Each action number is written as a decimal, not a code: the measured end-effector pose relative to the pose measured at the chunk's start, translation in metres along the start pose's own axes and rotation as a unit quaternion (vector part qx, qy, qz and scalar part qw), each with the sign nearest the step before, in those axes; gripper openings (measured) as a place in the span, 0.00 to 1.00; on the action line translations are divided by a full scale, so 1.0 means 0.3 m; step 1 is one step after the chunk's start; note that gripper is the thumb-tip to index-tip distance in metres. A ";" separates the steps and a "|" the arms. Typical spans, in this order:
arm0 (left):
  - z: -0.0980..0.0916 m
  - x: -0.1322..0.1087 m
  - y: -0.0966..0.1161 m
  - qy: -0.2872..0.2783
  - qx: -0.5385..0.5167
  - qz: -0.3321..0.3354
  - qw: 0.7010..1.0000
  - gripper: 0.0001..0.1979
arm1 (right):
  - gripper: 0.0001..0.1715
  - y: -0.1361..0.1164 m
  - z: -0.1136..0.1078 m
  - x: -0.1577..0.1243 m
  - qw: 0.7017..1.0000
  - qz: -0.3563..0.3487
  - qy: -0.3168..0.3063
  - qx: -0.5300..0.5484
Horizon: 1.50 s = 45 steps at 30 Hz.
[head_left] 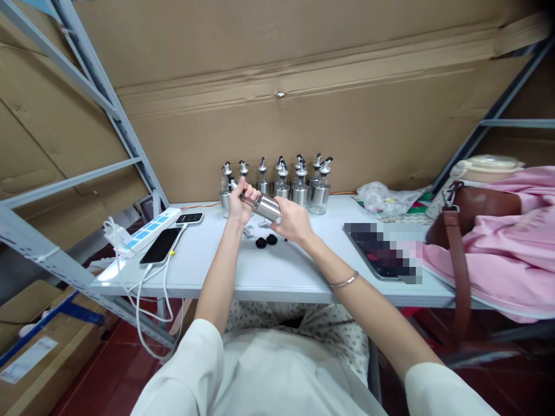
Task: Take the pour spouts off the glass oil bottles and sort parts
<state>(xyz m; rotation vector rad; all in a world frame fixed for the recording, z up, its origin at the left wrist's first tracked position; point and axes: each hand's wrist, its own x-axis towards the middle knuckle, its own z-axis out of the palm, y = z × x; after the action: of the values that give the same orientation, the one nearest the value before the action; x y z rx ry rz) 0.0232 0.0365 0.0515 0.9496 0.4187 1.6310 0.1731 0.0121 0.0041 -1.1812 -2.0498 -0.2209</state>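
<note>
The white table spans mid-frame. Over it the person's forearms converge, the left from the lower left, the right from the lower right. The right hand, just right of centre, has its fingers wrapped around the bottle's lower end; the left hand curls around its top end. The steel-sleeved bottle tilts between them at the frame's centre.

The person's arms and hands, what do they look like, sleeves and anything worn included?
The left hand and right hand are gloveless. The plain, pale, loose left sleeve and matching right sleeve leave both forearms bare. A thin, silver-coloured bangle circles the right forearm.
</note>
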 end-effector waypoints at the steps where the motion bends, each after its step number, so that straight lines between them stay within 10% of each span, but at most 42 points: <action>1: -0.016 -0.002 -0.004 0.003 0.002 -0.003 1.000 0.25 | 0.32 0.003 -0.007 0.000 1.000 -0.004 -0.021 0.011; 13: -0.104 0.016 0.013 0.076 -0.060 -0.003 0.995 0.27 | 0.33 -0.004 -0.021 -0.010 0.964 0.056 -0.168 0.199; 22: -0.287 0.071 -0.075 0.406 0.044 0.056 0.911 0.22 | 0.28 0.048 0.044 0.099 0.962 0.131 0.119 0.207; 28: -0.300 0.070 -0.127 0.340 0.188 0.019 0.921 0.23 | 0.34 0.033 0.132 0.204 0.967 0.201 -0.007 0.156; 34: -0.340 0.058 -0.125 0.446 0.425 0.064 0.785 0.23 | 0.35 0.008 0.226 0.234 0.948 0.295 -0.087 0.082; 45: -0.400 0.058 -0.148 0.393 0.460 -0.016 0.796 0.26 | 0.36 0.009 0.254 0.193 0.982 0.186 -0.030 -0.002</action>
<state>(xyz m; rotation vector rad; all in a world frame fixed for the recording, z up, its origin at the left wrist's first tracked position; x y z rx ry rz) -0.0402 0.0910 -0.0468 0.8556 1.9237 1.7288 0.1185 0.0896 -0.0111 -1.5615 -1.8344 -0.0073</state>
